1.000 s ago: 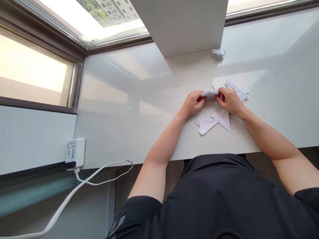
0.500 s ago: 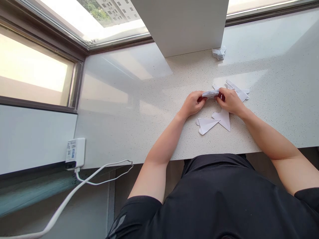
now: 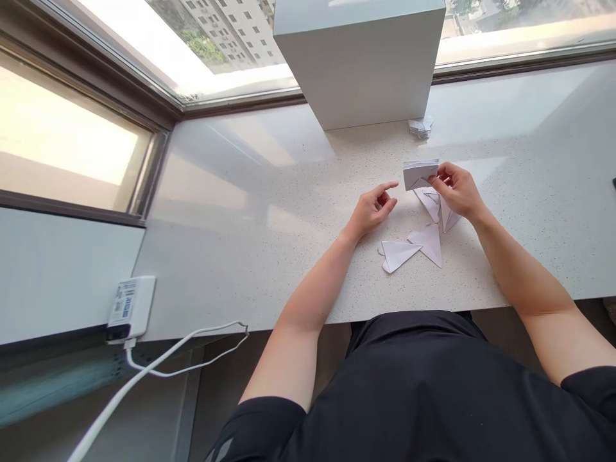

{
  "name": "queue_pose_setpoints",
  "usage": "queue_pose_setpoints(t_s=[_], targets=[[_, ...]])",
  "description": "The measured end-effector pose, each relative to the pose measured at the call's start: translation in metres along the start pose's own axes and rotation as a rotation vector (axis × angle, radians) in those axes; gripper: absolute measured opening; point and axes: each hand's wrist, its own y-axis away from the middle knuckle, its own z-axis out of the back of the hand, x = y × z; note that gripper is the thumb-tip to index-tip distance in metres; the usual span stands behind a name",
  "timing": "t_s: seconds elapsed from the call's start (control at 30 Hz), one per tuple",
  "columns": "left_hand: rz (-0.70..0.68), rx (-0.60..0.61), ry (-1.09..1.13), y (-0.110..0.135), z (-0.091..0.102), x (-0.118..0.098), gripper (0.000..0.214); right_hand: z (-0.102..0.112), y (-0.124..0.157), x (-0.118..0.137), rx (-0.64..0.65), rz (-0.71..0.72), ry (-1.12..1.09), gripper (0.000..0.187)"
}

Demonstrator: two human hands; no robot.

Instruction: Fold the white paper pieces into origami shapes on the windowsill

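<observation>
White folded paper sheet (image 3: 419,174) pinched in right hand (image 3: 457,190); left hand (image 3: 370,215) released, empty; folded paper triangles (image 3: 398,254) lay on speckled countertop (image 3: 539,244), lower center.

Folded white paper (image 3: 420,174) is pinched in the right hand (image 3: 457,190), raised above a speckled stone countertop (image 3: 250,269). The left hand (image 3: 371,210) is held open, empty, at 8 o'clock from the paper. Triangular paper folds (image 3: 399,254) lie at 6 o'clock; a small paper wad (image 3: 421,127) lies at 12 o'clock, beside a white pillar (image 3: 359,70).
</observation>
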Motion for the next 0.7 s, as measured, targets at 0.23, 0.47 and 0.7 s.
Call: queue_pose_setpoints(t_s=[0.23,0.47,0.7], targets=[[0.026,0.063,-0.035,-0.001,-0.001,-0.001,0.05,0.077,-0.102,-0.058,-0.2,-0.231,0.237,0.042],[0.045,0.085,-0.016,-0.002,0.001,-0.008,0.047,0.116,-0.163,-0.062,-0.193,-0.554,0.484,0.031],[0.07,0.1,-0.011,-0.002,0.001,-0.013,0.047,0.118,-0.177,-0.063,-0.186,-0.605,0.638,0.026]])
